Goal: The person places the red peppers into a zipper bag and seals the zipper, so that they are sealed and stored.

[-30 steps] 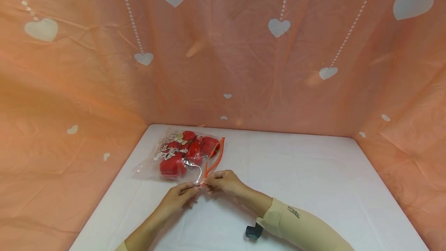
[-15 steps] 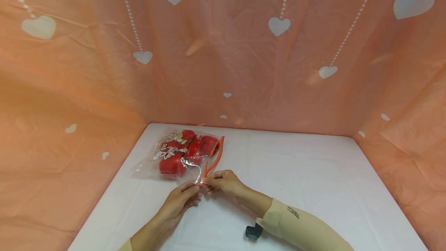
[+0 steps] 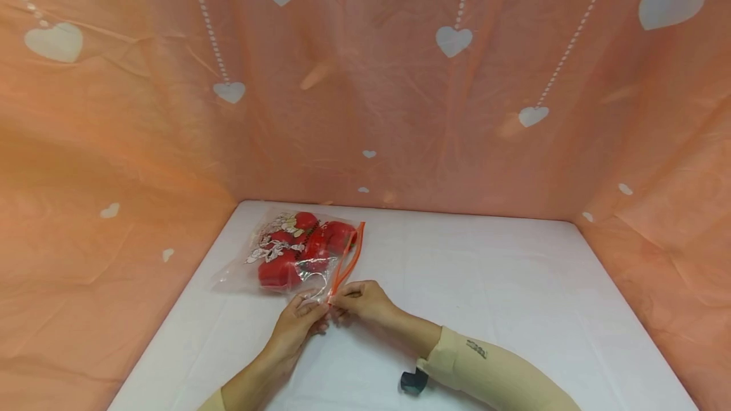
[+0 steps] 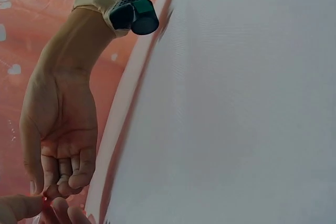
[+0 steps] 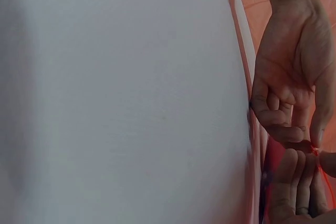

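Note:
A clear zip bag (image 3: 311, 281) printed with cartoon figures lies on the left part of the table in the head view. Several round red items (image 3: 278, 269) are inside; their kind is unclear through the plastic. An orange-red zip strip (image 3: 355, 255) runs along the bag's right side, its two edges parted in the middle. At the near end of the strip, my right hand (image 3: 365, 302) pinches it between thumb and fingers. Beside it, my left hand (image 3: 294, 328) pinches the bag's near corner, fingertips almost meeting the right hand's. Both wrist views show the fingertips close together around a red edge.
A white cloth covers the table (image 3: 485, 297). Peach curtains (image 3: 400, 113) with white hearts surround the back and sides. Under the right forearm hangs a black wrist camera (image 3: 414, 381).
My left hand has shifted slightly up and right, its fingers now reaching further over the bag's corner. My right hand keeps its pinch. The head view has moved a little.

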A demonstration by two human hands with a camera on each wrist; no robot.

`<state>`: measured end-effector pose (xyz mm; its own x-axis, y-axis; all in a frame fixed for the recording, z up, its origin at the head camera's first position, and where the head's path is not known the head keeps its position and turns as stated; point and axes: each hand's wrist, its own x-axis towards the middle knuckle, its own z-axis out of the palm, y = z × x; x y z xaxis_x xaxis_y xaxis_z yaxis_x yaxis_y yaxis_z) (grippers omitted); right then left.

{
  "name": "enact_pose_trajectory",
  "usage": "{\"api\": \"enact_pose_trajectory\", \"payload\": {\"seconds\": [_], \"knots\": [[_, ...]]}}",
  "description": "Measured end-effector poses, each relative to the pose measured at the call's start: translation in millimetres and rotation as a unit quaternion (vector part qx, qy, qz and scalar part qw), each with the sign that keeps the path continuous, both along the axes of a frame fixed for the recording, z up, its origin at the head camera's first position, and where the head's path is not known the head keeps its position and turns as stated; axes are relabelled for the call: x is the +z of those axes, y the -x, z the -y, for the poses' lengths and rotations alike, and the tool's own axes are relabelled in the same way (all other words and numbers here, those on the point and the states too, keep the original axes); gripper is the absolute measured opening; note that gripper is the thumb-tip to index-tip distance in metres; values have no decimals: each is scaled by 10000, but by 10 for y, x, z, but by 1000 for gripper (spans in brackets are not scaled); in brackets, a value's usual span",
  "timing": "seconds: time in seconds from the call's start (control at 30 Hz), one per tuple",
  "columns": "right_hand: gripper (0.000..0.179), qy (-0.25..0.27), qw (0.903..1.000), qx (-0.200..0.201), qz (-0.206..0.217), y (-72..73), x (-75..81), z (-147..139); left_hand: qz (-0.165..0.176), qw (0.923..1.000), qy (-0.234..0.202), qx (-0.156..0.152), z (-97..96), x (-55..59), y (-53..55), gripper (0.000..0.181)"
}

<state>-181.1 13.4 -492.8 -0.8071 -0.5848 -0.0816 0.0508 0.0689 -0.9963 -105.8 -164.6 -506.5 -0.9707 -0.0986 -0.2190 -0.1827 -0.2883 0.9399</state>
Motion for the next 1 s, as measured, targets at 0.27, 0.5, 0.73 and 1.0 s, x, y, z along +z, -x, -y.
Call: {"api": "enact_pose_trajectory", "payload": {"seconds": [0.27,0.5,0.73,1.0], "knots": [[21,-79,9999,-108,-5,2,-1,25,50,9999,110,-20,12,-12,10,25],[21,-146,9998,-113,-113,7,3,35,-30,9998,216,35,5,-7,10,22],[21,-210,9997,13,-98,-3,-8,44,-37,9991,334,246,-4,-11,3,21],[20,-191,9998,39,-98,-10,-21,62,-26,9972,625,416,-11,-29,30,19]]}}
